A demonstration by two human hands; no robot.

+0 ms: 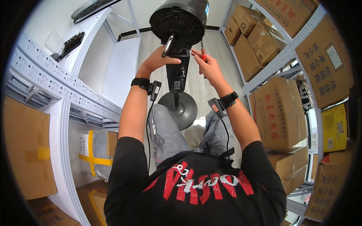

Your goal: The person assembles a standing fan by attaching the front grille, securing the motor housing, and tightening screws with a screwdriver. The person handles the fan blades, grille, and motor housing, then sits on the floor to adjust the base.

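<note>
In front of me stands a black pedestal fan with its blades and grille off. Its motor housing (pixel 179 24) is at the top, with a bare metal shaft (pixel 169 44) sticking out toward me. Just below, my left hand (pixel 161 60) grips the upper end of the black control column (pixel 177 73), thumb across its front. My right hand (pixel 210 71) is closed on a screwdriver (pixel 203 56) with a red handle. The screwdriver's shaft points up beside the housing's right side; I cannot tell whether its tip touches. A round black base (pixel 188 113) rests on the floor between my legs.
White metal shelving (pixel 85 43) runs along the left, bearing a black wire grille (pixel 90 10) and a small dark tray (pixel 71 45). Cardboard boxes (pixel 279 113) fill the right-hand racks. A taped box (pixel 96 150) sits low on the left. Cables hang from both wrist straps.
</note>
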